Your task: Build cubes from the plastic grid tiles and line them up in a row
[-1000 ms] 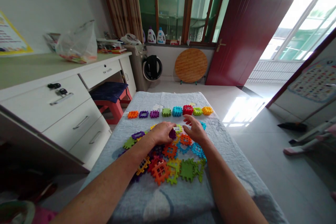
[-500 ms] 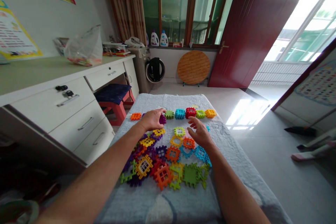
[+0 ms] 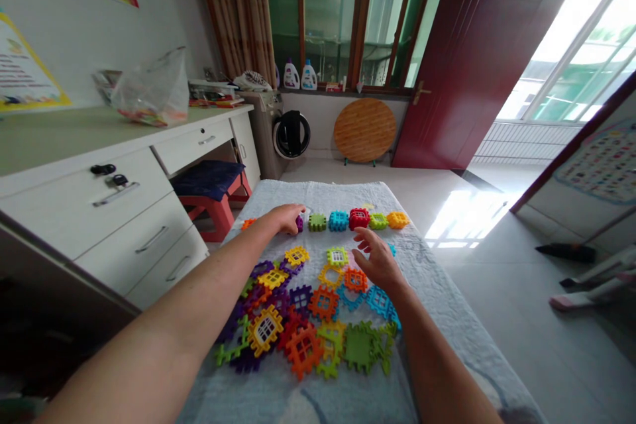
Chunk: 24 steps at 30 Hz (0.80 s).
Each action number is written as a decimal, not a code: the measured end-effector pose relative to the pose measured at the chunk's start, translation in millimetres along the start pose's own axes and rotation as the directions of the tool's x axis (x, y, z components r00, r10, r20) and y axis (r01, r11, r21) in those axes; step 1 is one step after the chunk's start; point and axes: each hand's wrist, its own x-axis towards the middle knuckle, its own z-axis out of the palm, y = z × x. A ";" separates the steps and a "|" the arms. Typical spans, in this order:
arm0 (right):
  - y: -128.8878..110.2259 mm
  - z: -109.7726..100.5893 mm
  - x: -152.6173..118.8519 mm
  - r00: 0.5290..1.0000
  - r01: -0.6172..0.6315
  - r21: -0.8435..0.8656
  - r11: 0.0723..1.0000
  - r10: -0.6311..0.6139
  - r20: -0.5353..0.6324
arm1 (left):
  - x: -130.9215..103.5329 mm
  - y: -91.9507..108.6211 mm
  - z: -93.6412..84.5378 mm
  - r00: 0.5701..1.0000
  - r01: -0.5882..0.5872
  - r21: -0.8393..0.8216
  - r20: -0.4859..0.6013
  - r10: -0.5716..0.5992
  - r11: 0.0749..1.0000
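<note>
Toy pieces lie on a cloth-covered table (image 3: 447,324). A row at the far side has a green block (image 3: 317,222), a blue block (image 3: 338,220), a red block (image 3: 359,218), a lime block (image 3: 378,220) and a yellow block (image 3: 398,220). My left hand (image 3: 289,218) is at a purple block (image 3: 299,224) in this row; its fingertips partly hide the block, so its grip is unclear. My right hand (image 3: 375,253) hovers with fingers apart, holding nothing, near a lime window piece (image 3: 337,256). Nearer lies a loose spread with an orange piece (image 3: 304,350) and a green piece (image 3: 360,346).
A white desk (image 3: 124,212) with drawers stands at the left, with a plastic bag (image 3: 154,93) on top. A stool (image 3: 213,189) is tucked beside it. Beyond the table are a washing machine (image 3: 265,126), a round wooden board (image 3: 365,130) and a red door (image 3: 462,66).
My left hand has moved left and slightly forward along the row. My right hand stays near the same place, and the view has shifted slightly.
</note>
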 end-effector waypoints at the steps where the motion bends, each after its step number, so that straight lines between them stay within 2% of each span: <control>1: -0.1 -0.2 0.0 1.000 -0.004 0.003 1.000 0.004 0.000 | 1.1 -0.1 0.9 1.000 -0.004 0.005 0.010 0.004 1.000; 8: -0.7 -0.3 -0.2 1.000 -0.027 0.019 0.999 0.027 0.005 | 1.1 -3.0 0.7 0.999 -0.027 0.043 0.032 0.026 0.999; 16: -0.4 0.6 -0.3 0.998 -0.051 0.008 0.999 0.051 0.023 | 2.0 -3.8 0.5 0.997 0.034 0.049 0.062 -0.037 0.998; 24: 1.7 1.5 -0.6 0.999 -0.048 0.005 0.999 0.048 0.012 | 5.2 -5.0 6.3 0.998 -0.011 0.000 0.066 0.011 1.000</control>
